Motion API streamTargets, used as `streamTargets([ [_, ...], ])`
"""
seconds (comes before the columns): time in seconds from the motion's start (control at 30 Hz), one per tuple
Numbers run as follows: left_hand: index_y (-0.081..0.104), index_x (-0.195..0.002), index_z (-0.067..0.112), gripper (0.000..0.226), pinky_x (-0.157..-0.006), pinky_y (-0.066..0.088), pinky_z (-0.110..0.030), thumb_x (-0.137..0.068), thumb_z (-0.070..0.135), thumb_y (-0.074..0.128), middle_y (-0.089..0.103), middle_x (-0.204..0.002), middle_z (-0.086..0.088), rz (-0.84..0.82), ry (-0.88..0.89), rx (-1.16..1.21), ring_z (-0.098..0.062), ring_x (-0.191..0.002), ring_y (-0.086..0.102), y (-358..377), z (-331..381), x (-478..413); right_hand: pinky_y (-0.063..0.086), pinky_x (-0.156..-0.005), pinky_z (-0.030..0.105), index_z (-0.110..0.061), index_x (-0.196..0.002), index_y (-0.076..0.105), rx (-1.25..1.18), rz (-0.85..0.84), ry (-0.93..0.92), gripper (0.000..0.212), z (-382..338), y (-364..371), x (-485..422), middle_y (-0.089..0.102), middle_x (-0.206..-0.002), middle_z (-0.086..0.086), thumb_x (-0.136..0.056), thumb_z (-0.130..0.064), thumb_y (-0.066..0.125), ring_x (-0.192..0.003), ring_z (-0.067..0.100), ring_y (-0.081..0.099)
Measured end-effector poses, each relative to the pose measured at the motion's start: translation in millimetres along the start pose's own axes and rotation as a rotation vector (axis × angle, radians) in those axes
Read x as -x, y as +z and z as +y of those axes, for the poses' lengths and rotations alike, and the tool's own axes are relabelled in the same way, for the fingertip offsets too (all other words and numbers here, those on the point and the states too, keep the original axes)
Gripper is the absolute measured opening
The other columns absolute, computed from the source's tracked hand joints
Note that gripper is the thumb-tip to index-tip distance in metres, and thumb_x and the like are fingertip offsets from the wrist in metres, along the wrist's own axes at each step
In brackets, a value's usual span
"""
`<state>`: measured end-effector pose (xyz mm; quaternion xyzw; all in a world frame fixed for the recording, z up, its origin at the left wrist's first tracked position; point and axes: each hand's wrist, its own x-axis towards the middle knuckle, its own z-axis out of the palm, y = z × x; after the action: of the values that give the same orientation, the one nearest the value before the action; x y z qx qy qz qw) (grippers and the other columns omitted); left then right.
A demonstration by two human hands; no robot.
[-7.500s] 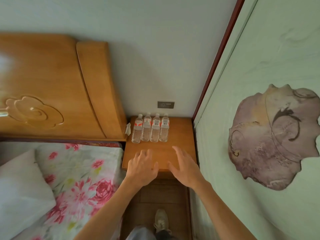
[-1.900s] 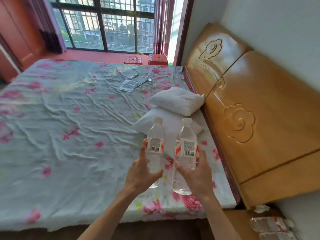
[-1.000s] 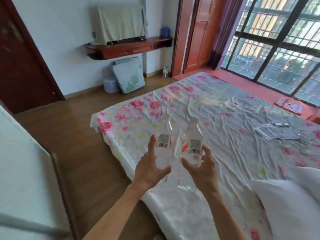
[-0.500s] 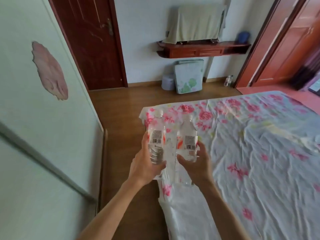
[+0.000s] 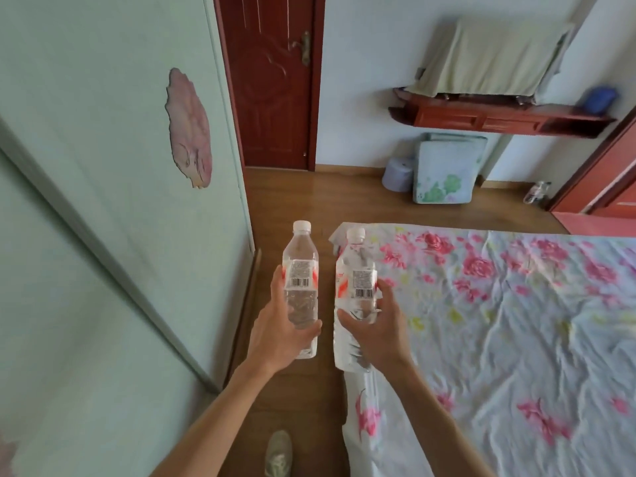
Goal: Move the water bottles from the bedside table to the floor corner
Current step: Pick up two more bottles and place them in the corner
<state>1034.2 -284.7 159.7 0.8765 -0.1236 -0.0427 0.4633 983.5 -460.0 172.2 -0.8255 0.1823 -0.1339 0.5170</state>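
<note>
1. The bed (image 5: 516, 321) is filling the right side, its flowered sheet running from the near edge out to mid-room.
2. The pale green wall panel (image 5: 103, 201) is taking up the left, with a pink patch (image 5: 189, 129) showing on it.
3. The wooden floor (image 5: 309, 194) is stretching between them toward the far dark red door (image 5: 275, 80).
4. A wall shelf (image 5: 499, 115) is hanging at far right, with a cloth-draped shape (image 5: 488, 56) sitting on it and a flowered cushion (image 5: 445, 168) leaning below.
5. The left hand (image 5: 278, 335) is wrapping its grip around the lower body of the left bottle (image 5: 300, 280), holding it upright over the floor.
6. The right hand (image 5: 382, 335) is clenching its grip on the right bottle (image 5: 354, 290), also upright, over the near corner of the bed.
7. The two bottles are riding just beside each other, apart, white caps up, barcode labels facing the camera.
8. Another bottle (image 5: 535, 192) is standing in the far right floor corner, by the red door frame.
9. A shoe (image 5: 278, 454) is peeking in at the near edge.
</note>
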Motion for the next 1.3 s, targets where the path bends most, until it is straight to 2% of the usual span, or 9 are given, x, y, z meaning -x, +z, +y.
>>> streamTargets([
  [0.2,-0.002,-0.151,0.040,0.115,-0.082,0.059,-0.039,-0.069,0.050,0.079,0.060,-0.130,0.012,0.028,-0.008,0.089,-0.007,-0.098,0.068,-15,-25,-63,0.053,-0.070,0.021,-0.039,-0.123,0.038,0.032,-0.033,-0.004,0.066,-23,40,-56,0.052,-0.089,-0.036,-0.075,-0.028,0.083,-0.067,-0.013,0.059],
  [0.33,0.000,-0.151,0.040,0.114,-0.083,0.059,-0.038,-0.069,0.052,0.079,0.056,-0.131,0.017,0.035,-0.014,0.094,-0.007,-0.100,0.068,-29,-37,-103,0.055,-0.069,0.023,-0.030,-0.130,0.044,0.046,-0.023,-0.007,0.068,-35,61,-91,0.058,-0.090,-0.030,-0.075,-0.026,0.084,-0.068,-0.012,0.064],
  [0.47,0.004,-0.151,0.037,0.110,-0.083,0.054,-0.028,-0.071,0.049,0.079,0.053,-0.136,0.015,0.046,-0.030,0.066,-0.001,-0.098,0.062,-40,-43,-141,0.047,-0.061,0.011,-0.024,-0.135,0.043,0.039,-0.039,-0.024,0.072,-40,77,-124,0.058,-0.088,-0.031,-0.076,-0.028,0.083,-0.070,-0.016,0.063],
  [0.6,0.003,-0.149,0.039,0.108,-0.081,0.056,-0.032,-0.072,0.051,0.077,0.052,-0.139,0.011,0.073,-0.049,0.016,-0.011,-0.103,0.066,-45,-50,-172,0.051,-0.064,0.013,-0.029,-0.129,0.043,0.021,-0.052,-0.029,0.066,-45,90,-154,0.057,-0.091,-0.032,-0.076,-0.028,0.082,-0.075,-0.019,0.062],
  [0.73,0.000,-0.149,0.040,0.110,-0.080,0.054,-0.028,-0.072,0.053,0.077,0.050,-0.142,0.010,0.076,-0.057,-0.006,-0.014,-0.106,0.066,-47,-55,-207,0.050,-0.060,0.010,-0.034,-0.122,0.041,0.009,-0.067,-0.029,0.061,-46,99,-190,0.057,-0.095,-0.029,-0.078,-0.025,0.081,-0.076,-0.014,0.064],
  [0.87,0.000,-0.151,0.036,0.109,-0.080,0.048,-0.020,-0.075,0.048,0.077,0.046,-0.145,0.010,0.084,-0.076,-0.008,-0.013,-0.111,0.064,-43,-54,-247,0.050,-0.068,0.015,-0.038,-0.119,0.042,0.018,-0.077,-0.031,0.060,-42,107,-238,0.059,-0.099,-0.027,-0.076,-0.032,0.082,-0.083,-0.005,0.064],
  [0.97,0.001,-0.151,0.035,0.108,-0.079,0.044,-0.016,-0.076,0.046,0.077,0.046,-0.145,0.010,0.092,-0.084,0.006,-0.009,-0.109,0.063,-38,-51,-285,0.057,-0.073,0.024,-0.033,-0.126,0.045,-0.003,-0.100,-0.029,0.063,-38,112,-283,0.062,-0.105,-0.022,-0.075,-0.035,0.082,-0.089,0.001,0.067],
  [1.1,0.003,-0.151,0.036,0.108,-0.079,0.048,-0.017,-0.075,0.046,0.078,0.050,-0.141,0.012,0.098,-0.099,0.028,0.002,-0.095,0.058,-26,-44,-342,0.051,-0.067,0.014,-0.032,-0.130,0.043,-0.020,-0.136,-0.038,0.066,-37,112,-347,0.061,-0.107,-0.021,-0.076,-0.035,0.081,-0.088,0.000,0.066],
  [1.3,0.008,-0.150,0.038,0.105,-0.070,0.046,-0.005,-0.072,0.050,0.078,0.048,-0.128,0.028,0.119,-0.100,0.079,0.011,-0.089,0.058,-1,-36,-426,0.058,-0.069,0.025,-0.027,-0.131,0.044,-0.011,-0.161,-0.048,0.069,-33,103,-438,0.065,-0.106,-0.017,-0.074,-0.031,0.083,-0.086,0.002,0.068],
])
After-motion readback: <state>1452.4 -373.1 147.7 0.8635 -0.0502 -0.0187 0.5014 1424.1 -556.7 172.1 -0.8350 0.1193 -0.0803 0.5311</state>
